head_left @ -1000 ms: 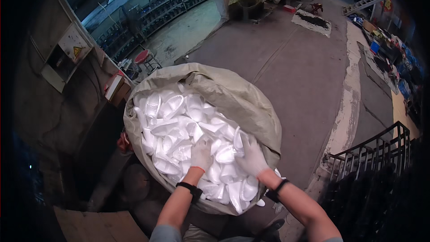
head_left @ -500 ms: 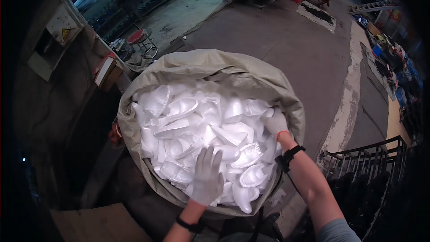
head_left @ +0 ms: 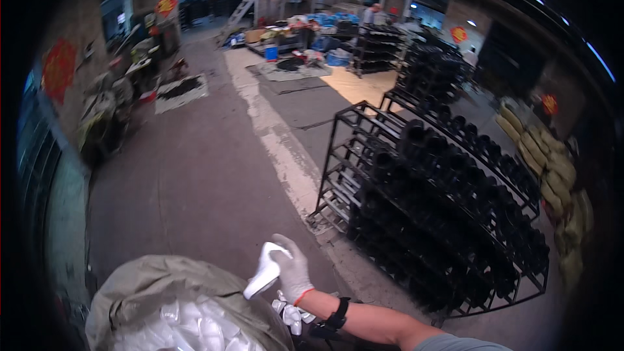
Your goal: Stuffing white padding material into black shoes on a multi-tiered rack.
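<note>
White shaped piece [head_left: 262, 272], count one, is held aloft and tilted just beside the rim of the sack, its narrower end pointing down. Right hand [head_left: 291, 270], count one, wears a pale glove and is closed around the piece by its upper part. Left hand is out of view; its state cannot be told.

Handling assessment: the piece looks light and easily dented, so a gentle grip with spread fingers should suit it best. The wrist should stay steady and the piece clear of the sack rim.

Sack [head_left: 162, 270]: one, olive, open-mouthed. White pieces [head_left: 188, 325] inside: many, overlapping, not countable. Loose white pieces [head_left: 292, 317] beyond the sack, near the wrist: several, exact number unclear. Black wristband [head_left: 338, 312]: one.

Further out, dark metal racks: one near [head_left: 331, 156], at least one more behind, loaded with black items too crowded to count. Blue bin [head_left: 271, 52]: one. Background persons: two discernible.
</note>
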Motion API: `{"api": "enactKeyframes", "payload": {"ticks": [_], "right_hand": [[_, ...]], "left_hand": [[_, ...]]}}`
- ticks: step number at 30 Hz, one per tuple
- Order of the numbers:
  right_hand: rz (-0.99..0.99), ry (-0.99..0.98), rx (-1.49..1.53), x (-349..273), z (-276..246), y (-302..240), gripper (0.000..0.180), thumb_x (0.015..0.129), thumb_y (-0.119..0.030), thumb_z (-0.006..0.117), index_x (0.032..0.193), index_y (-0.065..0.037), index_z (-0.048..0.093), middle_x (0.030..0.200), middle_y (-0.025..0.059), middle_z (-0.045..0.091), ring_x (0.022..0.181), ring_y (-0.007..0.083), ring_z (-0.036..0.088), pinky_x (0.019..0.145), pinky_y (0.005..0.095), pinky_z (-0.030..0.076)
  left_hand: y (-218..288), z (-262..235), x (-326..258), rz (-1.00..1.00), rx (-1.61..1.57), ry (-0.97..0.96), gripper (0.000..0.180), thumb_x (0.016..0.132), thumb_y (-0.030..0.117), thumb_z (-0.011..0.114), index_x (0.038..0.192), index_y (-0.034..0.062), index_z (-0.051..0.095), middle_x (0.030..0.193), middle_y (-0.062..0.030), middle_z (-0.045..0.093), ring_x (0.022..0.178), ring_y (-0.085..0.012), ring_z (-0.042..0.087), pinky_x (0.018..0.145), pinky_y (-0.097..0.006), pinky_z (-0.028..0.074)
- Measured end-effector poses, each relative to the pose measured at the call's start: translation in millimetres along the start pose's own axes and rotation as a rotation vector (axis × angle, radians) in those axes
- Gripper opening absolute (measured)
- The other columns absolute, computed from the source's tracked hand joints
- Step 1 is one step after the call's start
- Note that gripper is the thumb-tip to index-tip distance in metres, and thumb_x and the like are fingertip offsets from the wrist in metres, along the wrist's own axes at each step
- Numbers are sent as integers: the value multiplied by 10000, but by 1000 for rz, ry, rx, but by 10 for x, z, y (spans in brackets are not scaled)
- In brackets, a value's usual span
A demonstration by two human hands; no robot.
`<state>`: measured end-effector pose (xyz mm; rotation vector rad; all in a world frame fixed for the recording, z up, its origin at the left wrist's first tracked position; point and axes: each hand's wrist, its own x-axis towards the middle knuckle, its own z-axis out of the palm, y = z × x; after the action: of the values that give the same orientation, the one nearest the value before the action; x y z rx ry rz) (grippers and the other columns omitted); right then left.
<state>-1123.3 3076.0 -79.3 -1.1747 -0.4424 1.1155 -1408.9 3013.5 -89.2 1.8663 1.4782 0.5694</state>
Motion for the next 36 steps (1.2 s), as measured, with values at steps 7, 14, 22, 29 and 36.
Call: {"api": "enactKeyframes", "payload": {"ticks": [7,14,22,29,36], "right_hand": [[-22,-157,11,414,-1854,-1010,430,1043,-177,754,1431,-3,695,1315,74,722,1175,146,686,1033,323,565],[-541,34,-656,1183,-3699,-3725,461,895,-203,838,1298,-30,696,1230,107,724,1100,202,717,991,388,606],[-683,-182,-1859,3099,-3617,-4366,385,950,-277,717,1331,-230,758,1460,238,613,1133,401,770,953,522,637],[-430,-99,-2234,3907,-3938,-4002,319,1082,-236,554,1314,-180,766,1287,204,740,1103,362,789,876,525,629],[-547,-200,-1319,2837,-3902,-4650,678,1002,-386,746,1591,-91,583,1432,253,612,1271,403,689,1076,459,578]], "left_hand": [[2666,1289,951,818,-71,-237,529,840,51,777,1365,35,719,1515,-260,606,1466,-459,520,1228,-510,464],[4204,2658,2631,739,-399,-699,472,935,55,800,1401,71,731,1365,-240,723,1374,-331,648,1223,-472,485],[5395,3711,4145,906,520,-741,310,1034,259,706,1163,-15,775,1686,-319,387,1219,-426,721,1131,-478,550],[5499,3687,4131,870,557,-812,261,975,137,712,1163,-36,766,1579,-263,508,1204,-410,717,1063,-445,579],[5158,3228,3989,955,113,-601,313,951,28,693,1257,21,761,1667,-259,496,1378,-427,645,1178,-457,523]]}}
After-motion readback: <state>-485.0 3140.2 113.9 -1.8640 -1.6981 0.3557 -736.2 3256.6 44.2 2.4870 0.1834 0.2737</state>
